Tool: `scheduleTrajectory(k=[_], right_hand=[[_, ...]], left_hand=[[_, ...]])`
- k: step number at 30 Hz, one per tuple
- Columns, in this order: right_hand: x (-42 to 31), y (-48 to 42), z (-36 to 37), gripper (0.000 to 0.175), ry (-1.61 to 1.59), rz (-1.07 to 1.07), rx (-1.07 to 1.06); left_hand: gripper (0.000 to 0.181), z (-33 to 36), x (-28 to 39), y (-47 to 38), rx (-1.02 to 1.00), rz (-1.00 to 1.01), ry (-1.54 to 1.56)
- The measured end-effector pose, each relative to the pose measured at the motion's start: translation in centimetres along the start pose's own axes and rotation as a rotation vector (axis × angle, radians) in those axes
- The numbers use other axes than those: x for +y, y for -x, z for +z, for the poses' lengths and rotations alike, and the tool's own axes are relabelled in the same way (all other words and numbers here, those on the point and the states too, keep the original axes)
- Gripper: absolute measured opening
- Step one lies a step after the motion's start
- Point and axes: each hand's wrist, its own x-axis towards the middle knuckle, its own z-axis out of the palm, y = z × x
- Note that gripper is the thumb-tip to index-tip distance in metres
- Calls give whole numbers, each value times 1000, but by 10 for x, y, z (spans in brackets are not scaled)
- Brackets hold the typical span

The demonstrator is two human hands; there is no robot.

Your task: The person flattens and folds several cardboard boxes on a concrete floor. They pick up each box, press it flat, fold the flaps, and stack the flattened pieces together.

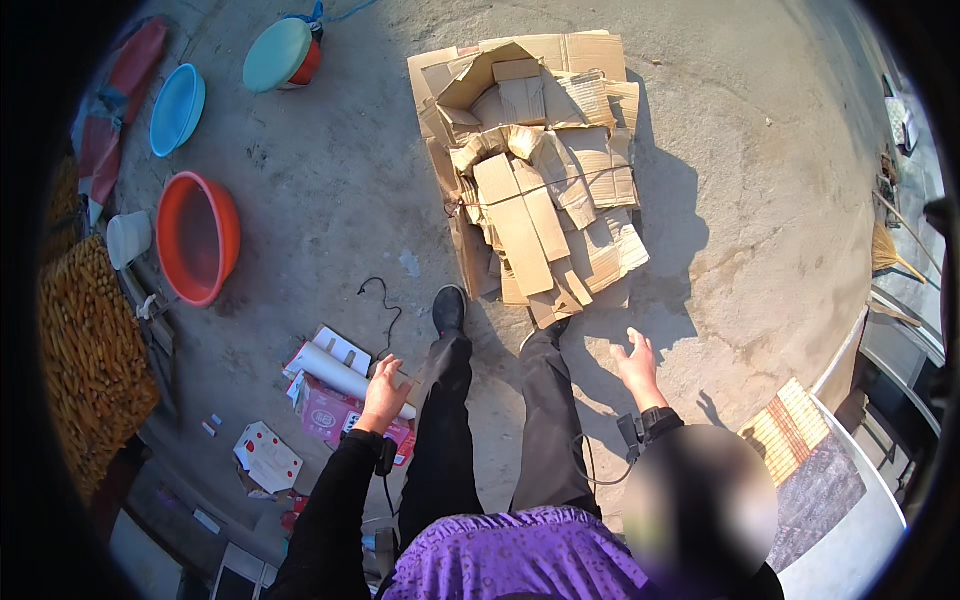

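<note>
A bundle of flattened cardboard boxes [521, 225] lies on the concrete ground just beyond my feet, with a thin dark cord [555, 182] across it. My left hand [384, 397] is raised over a pile of printed cartons [330, 411] and a rolled white sheet [337, 370], fingers apart and holding nothing. On the other side, my right hand [638, 369] is in the air beside my leg, empty, its fingers spread. A loose dark cord [390, 307] trails on the ground beyond the rolled sheet. Both wrists wear dark straps with cables.
To the left are a red basin [228, 247], a blue basin [201, 101], a white bucket [129, 238], a lidded red container [276, 56] and heaped corn cobs [97, 345]. A white carton with red dots [270, 459] lies lower left. A straw broom [889, 251] is at right.
</note>
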Motion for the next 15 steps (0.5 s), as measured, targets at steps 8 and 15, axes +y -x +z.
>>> scheduleTrajectory(k=[8,15], right_hand=[[137,140,-15,53,-178,284,-175],[109,89,-45,43,-256,58,-257]], left_hand=[[45,-22,-89,213,89,-402,175],[39,32,-67,301,236,-543,442]])
